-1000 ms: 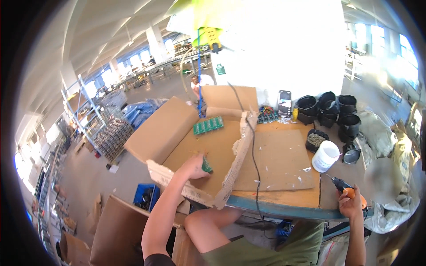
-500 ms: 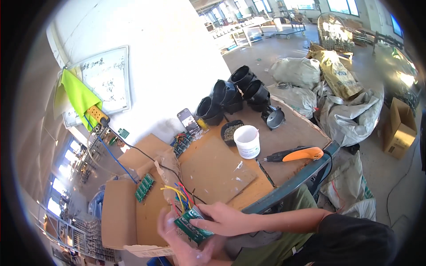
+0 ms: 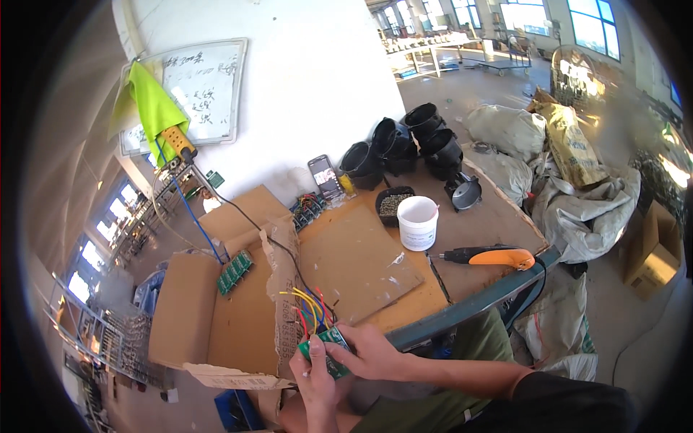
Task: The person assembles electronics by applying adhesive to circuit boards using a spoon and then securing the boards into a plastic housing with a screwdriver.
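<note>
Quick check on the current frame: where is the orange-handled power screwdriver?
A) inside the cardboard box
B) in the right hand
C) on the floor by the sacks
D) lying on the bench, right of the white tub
D: the orange-handled screwdriver lies untouched on the bench, right of the white tub, while both the left hand and right hand hold the green circuit board with coloured wires.

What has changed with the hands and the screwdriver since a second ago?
A second ago the left hand reached into the cardboard box and the right hand held the orange electric screwdriver. Now the screwdriver lies let go on the table, and both hands hold a green circuit board with coloured wires. The white tub and black pots stayed put.
</note>
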The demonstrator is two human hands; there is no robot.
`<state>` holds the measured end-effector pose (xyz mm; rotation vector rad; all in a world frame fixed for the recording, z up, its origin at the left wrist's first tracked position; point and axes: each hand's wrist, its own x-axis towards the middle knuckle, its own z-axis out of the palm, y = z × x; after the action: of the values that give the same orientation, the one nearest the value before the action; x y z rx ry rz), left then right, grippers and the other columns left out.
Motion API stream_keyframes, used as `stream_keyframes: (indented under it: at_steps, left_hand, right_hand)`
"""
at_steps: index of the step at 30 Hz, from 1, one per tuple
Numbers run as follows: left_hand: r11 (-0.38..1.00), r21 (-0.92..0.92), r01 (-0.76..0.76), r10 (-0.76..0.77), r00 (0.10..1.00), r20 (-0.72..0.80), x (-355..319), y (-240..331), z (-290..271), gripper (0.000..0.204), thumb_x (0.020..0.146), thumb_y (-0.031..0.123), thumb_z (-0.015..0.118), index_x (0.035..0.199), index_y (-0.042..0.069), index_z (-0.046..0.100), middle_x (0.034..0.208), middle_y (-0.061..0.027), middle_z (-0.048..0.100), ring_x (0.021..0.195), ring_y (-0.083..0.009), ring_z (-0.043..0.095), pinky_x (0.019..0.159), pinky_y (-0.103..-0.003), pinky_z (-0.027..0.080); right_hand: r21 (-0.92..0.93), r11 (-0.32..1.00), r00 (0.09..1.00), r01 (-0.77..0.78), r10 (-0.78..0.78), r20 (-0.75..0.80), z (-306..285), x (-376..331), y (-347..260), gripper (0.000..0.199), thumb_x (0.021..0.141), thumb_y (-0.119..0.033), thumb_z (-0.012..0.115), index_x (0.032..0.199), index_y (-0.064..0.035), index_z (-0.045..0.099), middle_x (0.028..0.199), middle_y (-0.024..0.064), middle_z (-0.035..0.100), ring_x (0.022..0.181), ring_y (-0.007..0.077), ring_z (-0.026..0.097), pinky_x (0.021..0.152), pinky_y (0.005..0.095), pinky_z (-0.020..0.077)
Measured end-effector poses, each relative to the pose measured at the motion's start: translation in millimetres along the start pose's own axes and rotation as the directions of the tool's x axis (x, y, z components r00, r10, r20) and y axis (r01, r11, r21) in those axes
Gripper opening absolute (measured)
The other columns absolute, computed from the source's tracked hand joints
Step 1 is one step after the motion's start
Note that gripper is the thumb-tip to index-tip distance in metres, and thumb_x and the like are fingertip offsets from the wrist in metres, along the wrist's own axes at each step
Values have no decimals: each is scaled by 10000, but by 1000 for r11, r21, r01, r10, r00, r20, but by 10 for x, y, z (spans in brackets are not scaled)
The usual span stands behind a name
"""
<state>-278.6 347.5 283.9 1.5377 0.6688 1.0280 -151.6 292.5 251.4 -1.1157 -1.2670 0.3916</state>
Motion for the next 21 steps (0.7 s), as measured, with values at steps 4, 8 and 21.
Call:
stream_keyframes:
  at_steps: [4,8,21]
  left_hand:
    - [998,55,-31,35,996,-84,6,77,23,322,1038,299,553,845,44,591,779,18,568,720,-50,487,629,-232,415]
    - [999,32,-37,41,992,-120,19,40,-80,316,1037,292,553,839,48,581,778,22,558,715,-52,479,635,-233,407]
    - [988,150,-34,57,987,-153,-23,188,-282,312,1038,286,551,840,46,560,788,12,557,714,-59,473,640,-238,400]
  right_hand:
    - [17,998,997,61,-60,-57,95,55,-28,230,938,-206,656,920,4,562,671,197,572,610,401,593,541,419,451]
    - [-27,995,992,93,-94,-81,178,65,-32,227,937,-206,656,944,0,564,657,194,571,579,405,585,523,419,451]
    - [-65,992,987,109,-115,-111,488,90,-12,334,941,-296,642,880,10,524,633,206,587,556,411,598,494,465,459]
